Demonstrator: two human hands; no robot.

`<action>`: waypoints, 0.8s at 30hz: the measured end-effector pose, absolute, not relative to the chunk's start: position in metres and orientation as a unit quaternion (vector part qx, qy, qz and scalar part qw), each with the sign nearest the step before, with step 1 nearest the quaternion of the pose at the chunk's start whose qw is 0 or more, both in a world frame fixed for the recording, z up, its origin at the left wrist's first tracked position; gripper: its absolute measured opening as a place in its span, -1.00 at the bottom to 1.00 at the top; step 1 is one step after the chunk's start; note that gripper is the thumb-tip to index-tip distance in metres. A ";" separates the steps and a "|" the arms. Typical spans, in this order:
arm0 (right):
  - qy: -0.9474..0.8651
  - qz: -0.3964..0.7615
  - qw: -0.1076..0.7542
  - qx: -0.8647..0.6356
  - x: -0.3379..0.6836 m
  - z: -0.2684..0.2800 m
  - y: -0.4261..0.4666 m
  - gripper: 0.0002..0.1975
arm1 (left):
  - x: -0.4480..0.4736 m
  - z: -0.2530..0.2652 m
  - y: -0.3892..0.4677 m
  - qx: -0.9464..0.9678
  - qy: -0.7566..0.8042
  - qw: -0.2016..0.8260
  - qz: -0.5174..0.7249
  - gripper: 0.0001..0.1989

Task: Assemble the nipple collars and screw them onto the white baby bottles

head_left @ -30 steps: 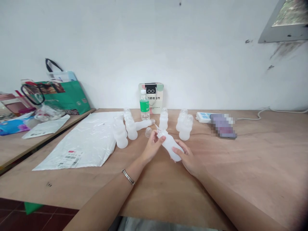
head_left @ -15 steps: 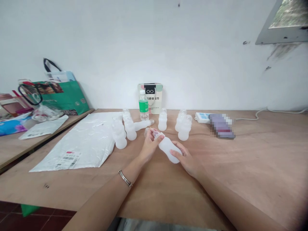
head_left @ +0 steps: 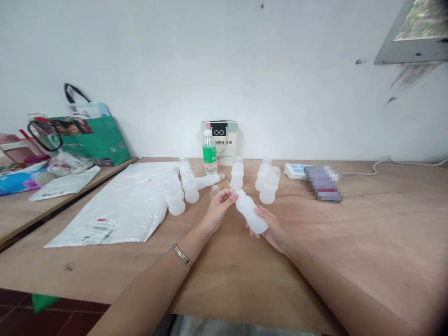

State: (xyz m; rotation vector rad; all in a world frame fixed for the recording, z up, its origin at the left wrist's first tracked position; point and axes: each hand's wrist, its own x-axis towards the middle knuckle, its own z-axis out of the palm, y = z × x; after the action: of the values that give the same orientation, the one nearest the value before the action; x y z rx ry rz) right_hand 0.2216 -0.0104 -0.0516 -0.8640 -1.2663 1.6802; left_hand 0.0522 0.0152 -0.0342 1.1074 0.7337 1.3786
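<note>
A frosted white baby bottle (head_left: 250, 211) is held tilted above the table, its top pointing up and to the left. My right hand (head_left: 271, 226) is closed around its lower body. At the neck end, my left hand (head_left: 222, 207) pinches the bottle's top with thumb and fingers. Something thin and pale sticks out beyond those fingertips; its kind is too small to tell. Just behind my left hand a clear dome cap (head_left: 214, 190) rests on the table. Another bottle (head_left: 209, 180) lies on its side behind it.
Several capped baby bottles (head_left: 174, 198) stand at left, with others (head_left: 269, 189) at right. A water bottle (head_left: 209, 156) and a paper bag (head_left: 229, 140) are by the wall. A white plastic mailer (head_left: 122, 200) lies left; a power strip (head_left: 295, 171) and a blurred purple item (head_left: 322, 182) lie right.
The held bottle has tipped a little more upright and shifted slightly right. My left fingers have moved right, away from the clear cap, which now shows on the table.
</note>
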 end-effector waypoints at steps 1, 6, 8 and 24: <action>-0.484 0.711 0.391 -0.328 0.223 -0.051 -0.009 -0.62 | 0.051 -0.034 0.015 0.478 0.301 0.589 0.579 -0.70; -0.467 0.680 0.460 -0.328 0.221 -0.058 -0.007 -0.57 | 0.051 -0.033 0.015 0.453 0.265 0.619 0.585 -0.70; -0.487 0.588 0.534 -0.363 0.217 -0.063 -0.006 -0.41 | 0.051 -0.035 0.017 0.433 0.278 0.603 0.609 -0.70; -0.515 0.575 0.530 -0.352 0.217 -0.059 -0.010 -0.70 | 0.056 -0.031 0.011 0.444 0.284 0.606 0.596 -0.62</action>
State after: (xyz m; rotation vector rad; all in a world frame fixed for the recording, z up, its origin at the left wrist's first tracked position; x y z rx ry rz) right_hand 0.2167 -0.0099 -0.0589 -0.8405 -1.2297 1.3722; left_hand 0.0556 0.0110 -0.0314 1.0271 0.6561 1.3780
